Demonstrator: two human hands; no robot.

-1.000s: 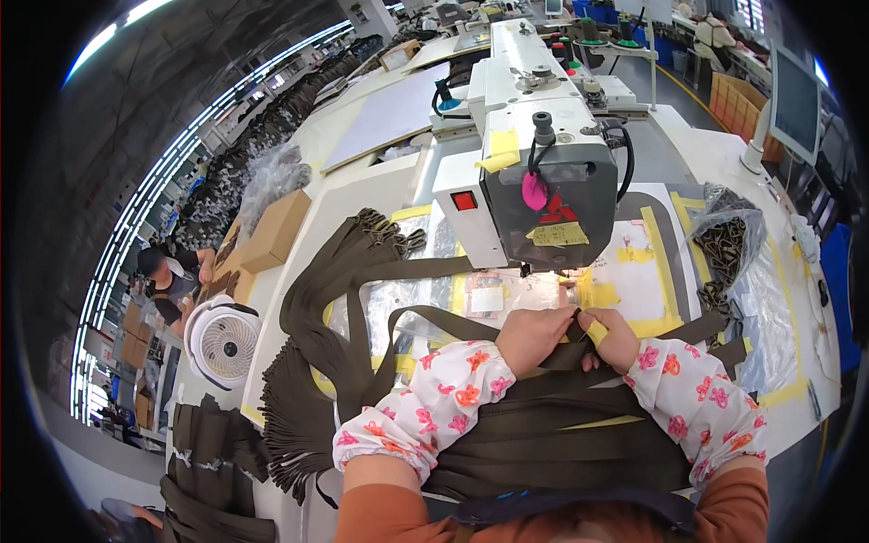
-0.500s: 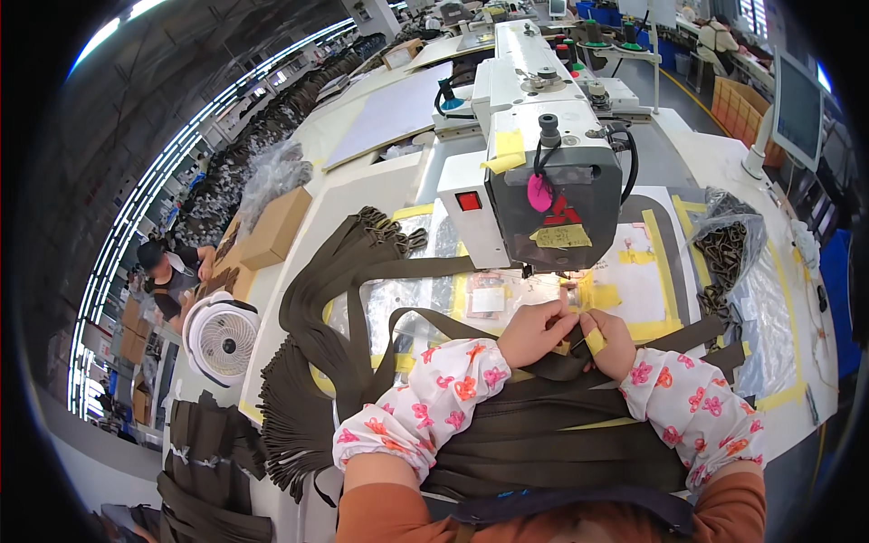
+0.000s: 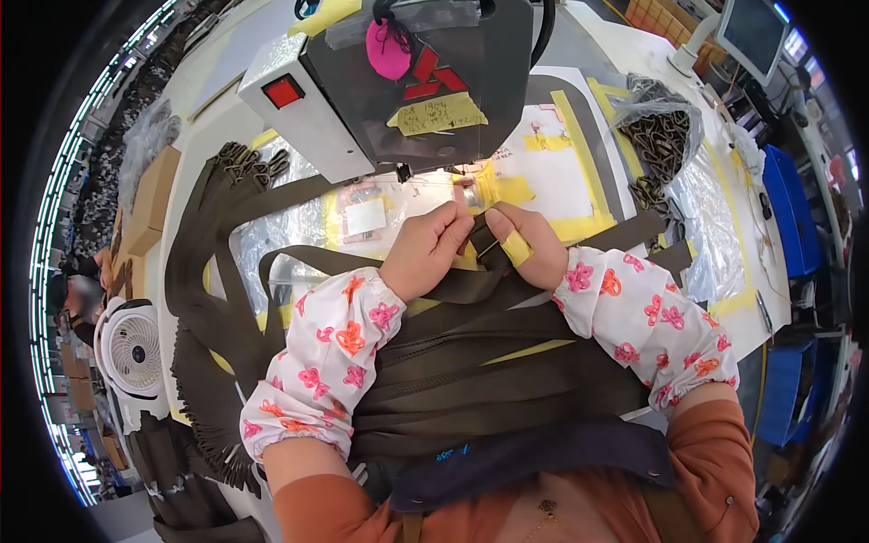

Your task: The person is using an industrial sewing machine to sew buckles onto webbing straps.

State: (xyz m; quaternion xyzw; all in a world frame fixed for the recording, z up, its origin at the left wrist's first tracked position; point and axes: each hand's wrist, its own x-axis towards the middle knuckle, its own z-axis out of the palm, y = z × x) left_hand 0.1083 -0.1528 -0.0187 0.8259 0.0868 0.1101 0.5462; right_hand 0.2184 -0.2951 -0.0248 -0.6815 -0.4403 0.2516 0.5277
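Head now closer over grey sewing machine (image 3: 398, 81). Left hand (image 3: 425, 249), right hand (image 3: 525, 244) pinch dark olive webbing strap (image 3: 478, 242) between fingers, on counter (image 3: 561, 172) just before needle for feeding.

Needle area: hidden behind the sewing machine head (image 3: 407, 81); the stitch point cannot be seen.
Machine top: cut off by the upper picture edge.
Strap end (image 3: 480, 237): covered between the left hand (image 3: 425, 249) and right hand (image 3: 525, 244); its tip cannot be made out.
Right fingertips: tucked under the strap; grip not readable.
Yellow label (image 3: 439, 113): writing too small to tell.
Bag contents (image 3: 661, 136): dark metal parts, shape unclear through the plastic.
Monitor (image 3: 756, 32): clipped at the rim.
Person at left edge (image 3: 77, 294): blurred, mostly out of frame.
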